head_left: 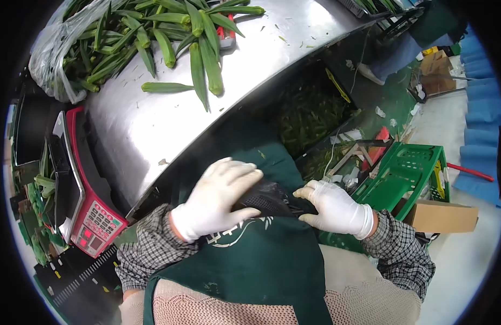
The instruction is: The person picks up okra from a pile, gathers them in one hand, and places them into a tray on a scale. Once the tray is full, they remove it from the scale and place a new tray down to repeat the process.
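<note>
A black, mesh-textured piece (269, 199) is held in front of the dark green apron; its exact kind I cannot make out. Around its left end is my left hand (220, 197) in a white glove, fingers long over the far side and thumb on the near side. My right hand (337, 208), also gloved in white, pinches the right end between thumb and fingers. Part of the piece is hidden by my left palm. Beyond my hands, several okra pods (207, 59) lie on the metal table (147, 122).
A clear plastic bag (50, 59) lies by the okra heap. The red scale (96, 219) stands at left. To the right are a green plastic crate (404, 168), a cardboard box (442, 216) and a dark bin (310, 116) of green scraps. Another person's leg (388, 59) shows at upper right.
</note>
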Tool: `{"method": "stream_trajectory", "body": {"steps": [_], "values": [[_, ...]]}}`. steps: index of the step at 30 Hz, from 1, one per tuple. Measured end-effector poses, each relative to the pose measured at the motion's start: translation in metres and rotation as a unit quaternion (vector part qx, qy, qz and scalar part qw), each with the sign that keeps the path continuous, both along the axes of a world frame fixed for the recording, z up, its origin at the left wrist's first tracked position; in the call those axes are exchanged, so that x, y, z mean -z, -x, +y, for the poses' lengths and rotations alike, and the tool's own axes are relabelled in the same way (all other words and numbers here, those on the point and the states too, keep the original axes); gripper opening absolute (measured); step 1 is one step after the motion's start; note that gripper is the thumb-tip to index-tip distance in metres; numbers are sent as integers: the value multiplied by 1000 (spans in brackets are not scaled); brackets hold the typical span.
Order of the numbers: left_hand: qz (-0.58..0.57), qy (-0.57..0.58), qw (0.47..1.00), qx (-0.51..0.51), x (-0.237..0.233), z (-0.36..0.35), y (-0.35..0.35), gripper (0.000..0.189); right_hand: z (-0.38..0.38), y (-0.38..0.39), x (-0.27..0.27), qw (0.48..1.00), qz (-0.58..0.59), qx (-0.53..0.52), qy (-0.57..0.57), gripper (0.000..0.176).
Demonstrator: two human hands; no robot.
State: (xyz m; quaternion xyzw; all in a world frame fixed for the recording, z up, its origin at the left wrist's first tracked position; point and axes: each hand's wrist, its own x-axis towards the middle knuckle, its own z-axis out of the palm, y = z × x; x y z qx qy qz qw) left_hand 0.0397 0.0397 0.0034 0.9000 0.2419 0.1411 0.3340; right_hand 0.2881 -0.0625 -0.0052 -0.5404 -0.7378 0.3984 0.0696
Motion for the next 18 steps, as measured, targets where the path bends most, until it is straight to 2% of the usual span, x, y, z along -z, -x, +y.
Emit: {"method": "stream_trajectory", "body": {"steps": [2, 3, 4, 7, 8, 10, 14, 16, 18], "values": [[63, -7, 996, 69, 7, 0, -14, 61, 2, -3, 2, 1000, -9, 2, 18, 35], [72, -17, 993, 90, 16, -4, -16, 55, 2, -7, 3, 1000, -13, 5, 27, 34], [94, 28, 988, 118, 22, -6, -15, 51, 2, -12, 1, 999, -38, 8, 21, 34], [68, 49, 991, 104, 26, -10, -10, 49, -1, -35, -2, 993, -116, 2, -21, 29], [66, 54, 991, 101, 26, -10, -9, 49, -2, -39, -7, 986, -166, -12, 15, 25], [72, 54, 991, 102, 24, -10, -9, 50, -3, -38, -7, 984, -168, -40, 36, 25], [95, 30, 989, 112, 18, -7, -17, 51, -3, -14, 13, 993, -43, -45, -99, 30], [96, 23, 990, 97, 18, -8, -15, 52, -5, -7, 22, 996, 0, -61, -66, 26], [92, 24, 994, 61, 21, -11, -11, 53, -4, -2, 16, 997, -21, -57, -47, 22]]}}
